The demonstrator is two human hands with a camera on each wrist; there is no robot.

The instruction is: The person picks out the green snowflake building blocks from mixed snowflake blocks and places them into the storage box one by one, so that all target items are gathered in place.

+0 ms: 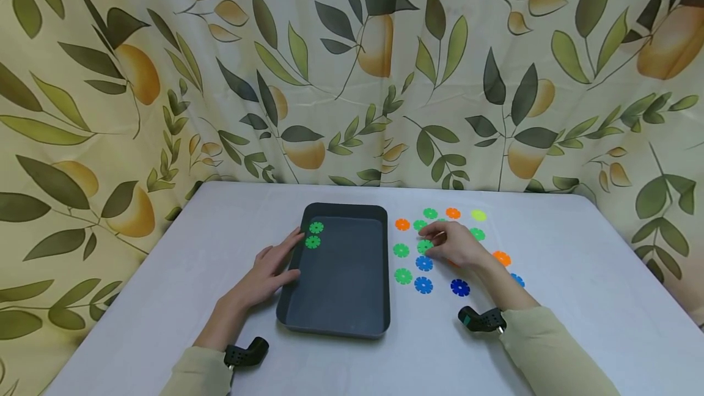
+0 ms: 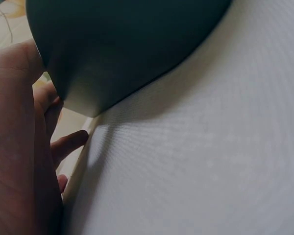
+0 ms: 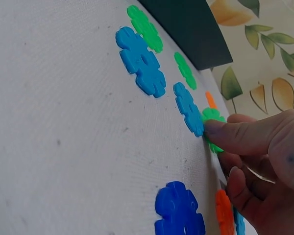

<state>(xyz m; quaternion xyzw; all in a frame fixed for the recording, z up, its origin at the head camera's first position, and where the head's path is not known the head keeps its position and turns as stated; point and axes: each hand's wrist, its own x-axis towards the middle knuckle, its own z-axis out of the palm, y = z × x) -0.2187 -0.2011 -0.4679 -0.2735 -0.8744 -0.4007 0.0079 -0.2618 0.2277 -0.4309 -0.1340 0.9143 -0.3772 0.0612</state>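
Head view shows a dark tray (image 1: 385, 274) in the middle of the white counter (image 1: 577, 274), with two green discs (image 1: 315, 234) already lying in its far left corner. To its right a loose scatter of notched plastic discs is left: several green ones, among them one at the near left of the group (image 1: 403, 276), a few blue (image 1: 423, 285), some orange (image 1: 403, 224), a dark blue one (image 1: 459, 288) and a yellow-green one (image 1: 478, 216) at the far side.

As a judgement, the sorting of green discs into the tray is only begun: two are in, at least five greens lie outside.

Right hand (image 1: 459, 244) reaches into the scatter; in the right wrist view its thumb and curled fingers (image 3: 235, 134) pinch the edge of a green disc (image 3: 211, 116) just beside a blue one (image 3: 188, 108), the disc not yet clear of the counter as far as I can tell. Left hand (image 1: 272, 271) rests flat against the tray's left wall, fingers nearly straight and slightly spread, steadying it.
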